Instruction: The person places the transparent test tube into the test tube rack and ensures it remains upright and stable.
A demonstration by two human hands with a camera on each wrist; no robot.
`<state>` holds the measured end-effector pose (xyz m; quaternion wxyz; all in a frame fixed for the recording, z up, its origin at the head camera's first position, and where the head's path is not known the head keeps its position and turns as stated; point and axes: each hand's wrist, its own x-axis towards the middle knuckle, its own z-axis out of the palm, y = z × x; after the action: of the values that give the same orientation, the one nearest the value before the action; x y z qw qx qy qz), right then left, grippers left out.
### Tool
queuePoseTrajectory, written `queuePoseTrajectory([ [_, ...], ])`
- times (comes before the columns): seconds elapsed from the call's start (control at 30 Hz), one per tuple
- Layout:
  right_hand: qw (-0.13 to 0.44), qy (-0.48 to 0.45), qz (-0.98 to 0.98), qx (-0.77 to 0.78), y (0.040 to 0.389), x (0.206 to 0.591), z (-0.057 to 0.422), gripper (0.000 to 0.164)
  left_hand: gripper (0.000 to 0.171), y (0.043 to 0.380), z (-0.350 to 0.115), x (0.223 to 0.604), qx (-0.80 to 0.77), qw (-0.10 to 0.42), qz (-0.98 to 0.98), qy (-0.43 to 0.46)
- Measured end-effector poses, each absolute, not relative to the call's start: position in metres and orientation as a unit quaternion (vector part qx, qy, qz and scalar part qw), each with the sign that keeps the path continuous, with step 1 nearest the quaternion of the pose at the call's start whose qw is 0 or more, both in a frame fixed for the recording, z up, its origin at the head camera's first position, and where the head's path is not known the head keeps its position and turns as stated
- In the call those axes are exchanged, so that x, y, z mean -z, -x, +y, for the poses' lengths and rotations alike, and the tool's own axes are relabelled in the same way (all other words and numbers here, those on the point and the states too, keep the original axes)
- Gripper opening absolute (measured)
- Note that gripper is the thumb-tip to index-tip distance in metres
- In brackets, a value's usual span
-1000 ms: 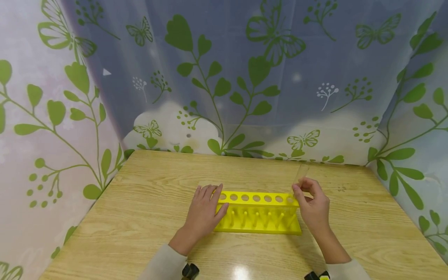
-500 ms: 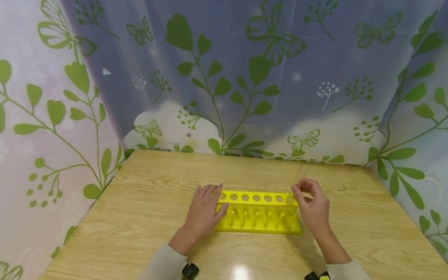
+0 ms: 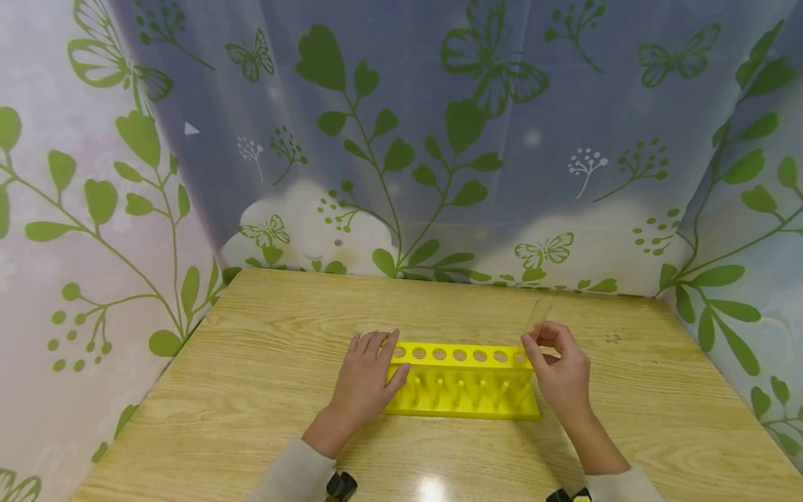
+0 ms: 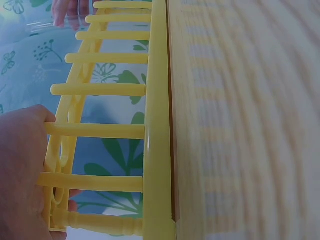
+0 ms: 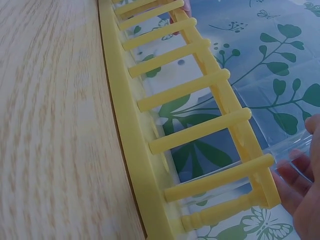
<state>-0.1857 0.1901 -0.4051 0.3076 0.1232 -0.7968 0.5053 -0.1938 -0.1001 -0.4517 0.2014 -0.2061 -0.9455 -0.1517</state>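
Note:
A yellow test tube rack (image 3: pixel 461 411) stands on the table, with a row of holes along its top bar and a row of pegs. My left hand (image 3: pixel 366 380) grips its left end, the thumb in front and the fingers over the top bar. At the rack's right end my right hand (image 3: pixel 564 366) pinches a clear test tube (image 3: pixel 541 312) between thumb and fingers. The tube leans up and away above the bar, at the rightmost hole. In the right wrist view the tube (image 5: pixel 287 148) is faint, and its lower part seems to run down behind the end peg.
The wood-grain table (image 3: pixel 282 314) extends around the rack on all sides. A patterned curtain (image 3: pixel 401 139) with leaves and butterflies closes off the back and both sides. A small dark mark (image 3: pixel 613 339) lies on the tabletop to the right of the right hand.
The right thumb and fingertips have shifted very slightly on the test tube, and its upper end sits a touch lower. The left hand and the rack hold still.

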Motion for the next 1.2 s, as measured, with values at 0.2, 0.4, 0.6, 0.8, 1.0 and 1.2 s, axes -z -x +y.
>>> queuePoseTrajectory([
  [0.2,0.3,-0.114,-0.802,-0.504,0.1837,0.4046,0.1894,0.017,0.058,0.1928,-0.1001,0.4518,0.156,0.194,-0.947,0.205],
  [0.4,0.307,-0.118,-0.8,-0.501,0.1837,0.4035,0.1887,0.016,0.058,0.1927,-0.1003,0.4515,0.156,0.194,-0.947,0.205],
  [0.6,0.314,-0.129,-0.797,-0.499,0.1844,0.4031,0.1878,0.016,0.059,0.194,-0.1007,0.4517,0.147,0.2,-0.947,0.204],
  [0.8,0.312,-0.122,-0.806,-0.488,0.1838,0.4026,0.1877,0.015,0.058,0.1942,-0.1007,0.4514,0.152,0.203,-0.945,0.207],
  [1.0,0.299,-0.107,-0.819,-0.477,0.1822,0.4027,0.1886,0.015,0.058,0.1937,-0.1007,0.452,0.149,0.199,-0.946,0.208],
  [1.2,0.295,-0.109,-0.823,-0.474,0.1811,0.4014,0.1883,0.015,0.059,0.1929,-0.1013,0.4525,0.155,0.193,-0.947,0.206],
])
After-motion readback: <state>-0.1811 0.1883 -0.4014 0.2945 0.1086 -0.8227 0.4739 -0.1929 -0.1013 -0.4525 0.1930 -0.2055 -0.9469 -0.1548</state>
